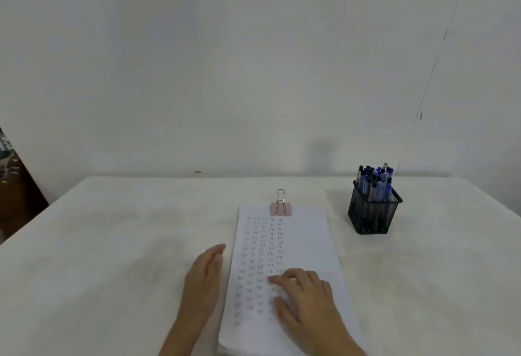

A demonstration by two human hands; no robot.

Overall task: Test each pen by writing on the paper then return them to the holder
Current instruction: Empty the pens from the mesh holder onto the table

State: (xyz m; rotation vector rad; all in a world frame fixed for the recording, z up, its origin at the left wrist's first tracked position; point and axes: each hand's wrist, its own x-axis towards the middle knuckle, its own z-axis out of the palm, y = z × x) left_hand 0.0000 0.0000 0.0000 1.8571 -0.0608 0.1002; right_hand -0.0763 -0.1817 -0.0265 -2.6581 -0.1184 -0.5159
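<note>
1. The paper [304, 243] lies lengthwise mid-table, with a pink binder clip [280, 207] on its far edge.
2. The left hand [204, 274] rests on the table just beside the sheet's left edge, fingers straight and together, holding nothing.
3. The right hand [306, 296] lies flat on the written rows, fingers slightly apart, gripping nothing.
4. The black mesh holder [369, 214], full of pens [376, 183], stands upright to the right of the sheet, a strip of bare table between them.
5. The white table [127, 243] stretches wide to the left and meets a pale wall [253, 59].
</note>
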